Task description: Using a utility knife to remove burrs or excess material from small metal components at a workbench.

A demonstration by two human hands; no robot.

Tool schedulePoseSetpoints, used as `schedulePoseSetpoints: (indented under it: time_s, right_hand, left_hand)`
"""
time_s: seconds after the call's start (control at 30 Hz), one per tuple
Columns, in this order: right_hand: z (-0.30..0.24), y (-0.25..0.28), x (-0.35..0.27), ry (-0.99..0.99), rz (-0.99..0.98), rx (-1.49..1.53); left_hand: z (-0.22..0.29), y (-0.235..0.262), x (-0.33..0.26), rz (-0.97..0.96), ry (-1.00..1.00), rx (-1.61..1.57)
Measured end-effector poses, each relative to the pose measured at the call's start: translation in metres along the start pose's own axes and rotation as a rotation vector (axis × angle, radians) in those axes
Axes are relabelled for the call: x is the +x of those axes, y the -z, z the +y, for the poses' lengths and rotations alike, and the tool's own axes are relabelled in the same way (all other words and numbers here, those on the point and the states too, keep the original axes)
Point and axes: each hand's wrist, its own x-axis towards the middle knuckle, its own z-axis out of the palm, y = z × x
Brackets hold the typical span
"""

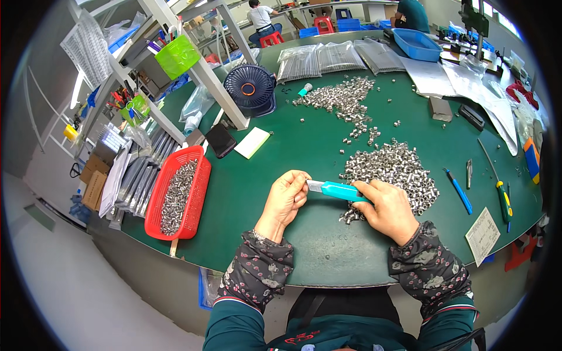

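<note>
The right hand (pixel 387 209) grips a turquoise plastic utility knife with a silver metal blade end (pixel 336 189), its fingers wrapped tightly round the handle so that the knife lies almost level above the dark green table top (pixel 304 146), pointing toward the person's left. The left hand (pixel 287 196) meets the knife at its blade end: the fingers are curled in and pinched together at the tip, closed on something too small to make out (it may be one of the little metal parts, but that cannot be told). Both hands hover near the front edge of the table, close in front of the person's body, with patterned dark sleeves covering the forearms.

Just behind and beside the right hand lies a large heap of small shiny silver metal sleeves (pixel 395 169), some of them touching the hand's outer side. A second, looser scatter of the same silver sleeves (pixel 342 96) spreads farther back on the table. To the person's left stands a long red plastic mesh basket (pixel 198 193), partly filled with the same metal pieces. To the right of the heap lie a blue pen-shaped tool (pixel 458 191) and a screwdriver with a green and yellow handle (pixel 502 199). A small dark blue round desk fan (pixel 250 88) stands at the back left.
</note>
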Motion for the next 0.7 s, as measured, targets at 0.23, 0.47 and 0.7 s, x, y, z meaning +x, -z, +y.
schedulePoseSetpoints:
  time_s: [0.23,0.47,0.7]
  right_hand:
    - [0.001,0.001,0.003,0.126,0.099,-0.114]
    - [-0.005,0.009,0.006,0.165,0.182,-0.099]
    - [-0.025,0.011,0.002,0.339,0.097,-0.225]
  left_hand:
    - [-0.001,0.0,0.0,0.037,0.025,0.032]
    - [0.004,0.001,0.001,0.171,0.018,-0.036]
    - [0.011,0.003,0.001,0.251,-0.004,-0.05]
